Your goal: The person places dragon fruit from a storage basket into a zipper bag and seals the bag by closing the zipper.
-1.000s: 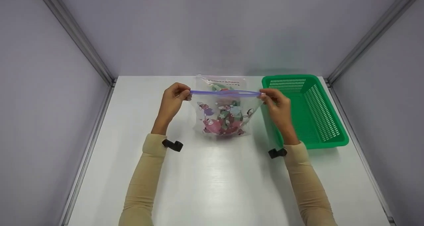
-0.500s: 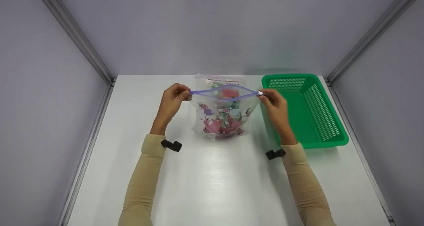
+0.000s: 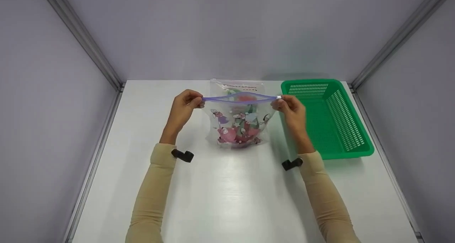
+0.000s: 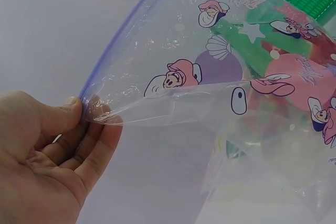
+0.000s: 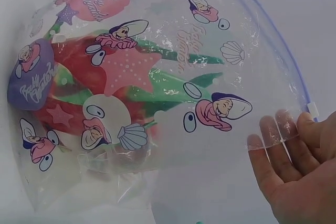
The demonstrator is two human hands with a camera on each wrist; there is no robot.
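Note:
A clear slider zip bag [image 3: 222, 136] with pink and purple cartoon shell prints hangs upright in the head view, red and green items [image 5: 79, 82] showing through its plastic. Its purple zip edge [image 4: 113, 43] is stretched sideways, and the mouth gapes in the middle. My left hand [image 3: 183, 109] pinches the left end of that edge between thumb and fingers. At the opposite end, my right hand [image 3: 293, 116] pinches the top corner, thumb beside the white slider [image 5: 312, 110]; its fingertips show through the film.
A green plastic basket [image 3: 368, 151] with slotted walls stands at the right rear of the white table [image 3: 227, 200]. Behind the zip bag shows another clear printed bag [image 3: 217, 86]. Grey panels [image 3: 227, 33] enclose the back and sides.
The mouth of the zip bag, nearly flat at first, spread wide and has since narrowed somewhat. My right hand has shifted slightly left, and the white slider now shows above its fingertips.

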